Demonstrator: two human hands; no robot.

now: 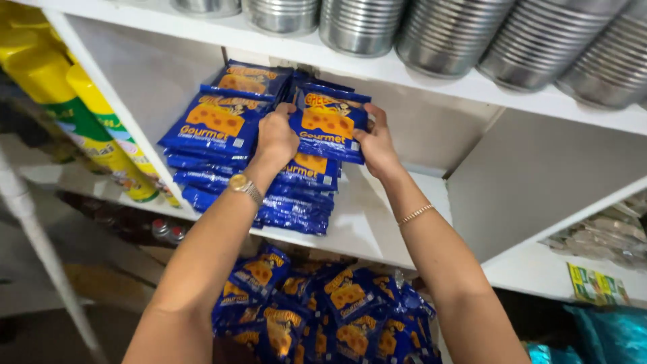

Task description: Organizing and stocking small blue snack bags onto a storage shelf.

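Item: blue snack packets, flat foil pouches, each printed with an orange cheese-wedge picture.

Held lot: a small bundle of blue packets (328,128), upright and facing outward, sits above the right-hand stack (303,195) on the white shelf (377,222). Left hand (276,138) has its grip closed over the bundle's left edge, knuckles outward, fingers curled behind it. Right hand (376,145) has its grip closed on the bundle's right edge, thumb in front, fingers behind. Both hands hold the same bundle between them.

Worn: a gold wristwatch (244,185) on the left wrist; a thin gold bracelet (416,214) on the right forearm.

Neighbouring stock, same shelf: a second stack of like packets (212,138), leaning slightly, just to the left of the held bundle and touching the first stack.

Shelf above: a row of ribbed silver tins (445,34), side by side along the front edge.

Below the shelf: a loose heap of the same blue packets (323,317), tumbled at all angles, between the person's two forearms.

Far left: yellow bottles with green labels (81,114), standing outside the white shelf wall.

Lower right: a clear bag of pale goods (606,236) on the adjoining shelf, a small green-and-yellow sachet (596,283) at its edge, and teal foil packaging (606,337) beneath.
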